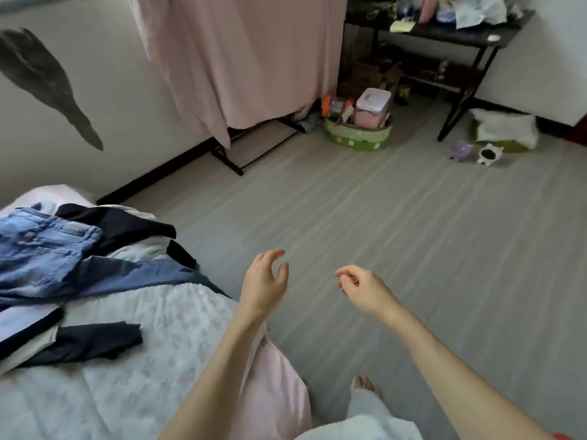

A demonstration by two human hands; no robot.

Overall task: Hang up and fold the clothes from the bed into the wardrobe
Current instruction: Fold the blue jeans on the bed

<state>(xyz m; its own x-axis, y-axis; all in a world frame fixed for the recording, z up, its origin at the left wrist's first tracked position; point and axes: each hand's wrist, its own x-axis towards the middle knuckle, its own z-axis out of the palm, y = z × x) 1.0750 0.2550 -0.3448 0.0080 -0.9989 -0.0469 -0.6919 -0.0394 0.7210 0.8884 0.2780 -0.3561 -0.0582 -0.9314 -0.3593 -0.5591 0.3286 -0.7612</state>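
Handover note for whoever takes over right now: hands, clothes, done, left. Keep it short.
Left hand: empty, fingers loosely curled, in the air beside the bed edge.
Right hand: empty, fingers loosely curled, over the floor.
Clothes: blue jeans and several dark garments lie in an unfolded pile on the bed.
Wardrobe: pink fabric-covered rack across the floor, cover hanging down over it.
Done: nothing visibly folded or hung.
Left: pick a garment from the pile, fold or hang it, repeat for all.
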